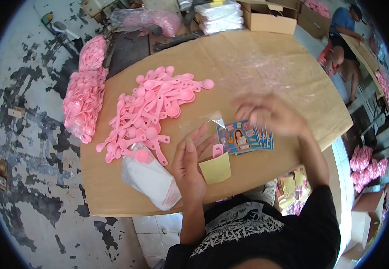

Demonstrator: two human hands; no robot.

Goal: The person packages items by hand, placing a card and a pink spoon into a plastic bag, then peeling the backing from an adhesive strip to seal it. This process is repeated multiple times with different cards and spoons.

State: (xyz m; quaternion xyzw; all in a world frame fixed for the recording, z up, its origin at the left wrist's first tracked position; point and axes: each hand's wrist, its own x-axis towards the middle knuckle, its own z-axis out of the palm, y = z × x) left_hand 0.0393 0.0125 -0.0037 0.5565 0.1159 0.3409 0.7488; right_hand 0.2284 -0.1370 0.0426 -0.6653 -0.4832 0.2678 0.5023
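My left hand [190,163] is closed at the edge of a clear plastic bag [217,119], its fingers pointing up. Against those fingers sit a yellow card [216,168] and the pink handle end of a spoon [217,150]. My right hand [270,114], smeared by motion, is over the far right of a fanned stack of blue printed cards [243,136]. Left of my hands spreads a loose pile of pink measuring spoons [152,105]. Beside my left wrist lies a stack of whitish plastic bags [152,181], with a spoon on its upper end.
Bulging bags of pink spoons [84,101] stand at the table's left edge. Thin clear film [270,74] lies on the brown tabletop [311,107]. A cardboard box [270,20] and wrapped packs [220,17] are behind. Filled packets [293,188] sit below my right arm; another person [344,40] works at right.
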